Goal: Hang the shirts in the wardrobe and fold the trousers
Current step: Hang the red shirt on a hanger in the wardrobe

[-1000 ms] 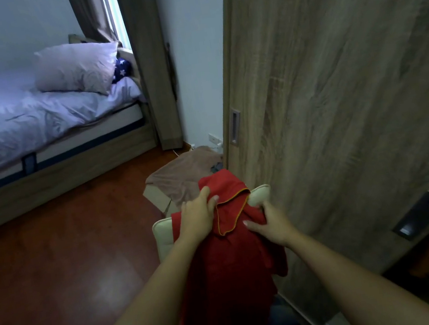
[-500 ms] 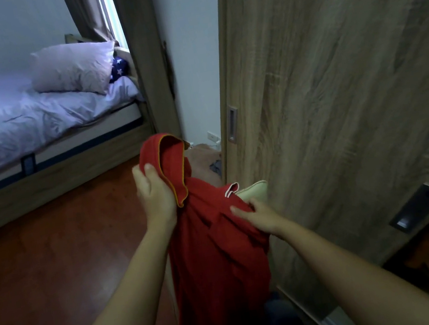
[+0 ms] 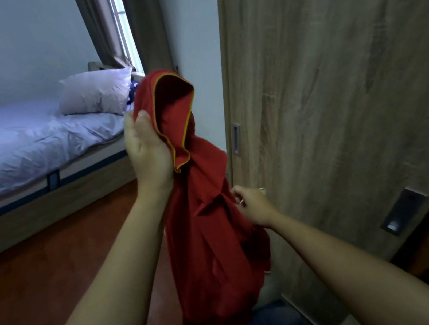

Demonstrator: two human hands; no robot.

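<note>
- Left hand (image 3: 147,150) grips the red shirt (image 3: 213,232) high at centre frame, by its yellow-piped collar.
- Right hand (image 3: 254,206) pinches the fabric lower, beside the wardrobe door (image 3: 336,86).

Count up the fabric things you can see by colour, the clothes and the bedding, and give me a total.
Red: 1, the shirt held up by the left hand and the right hand.
Pale lilac: 2, the pillow and the bed sheet.
Dark blue: 2, a patterned piece behind the pillow and a dark garment below the shirt.
Total: 5
</note>
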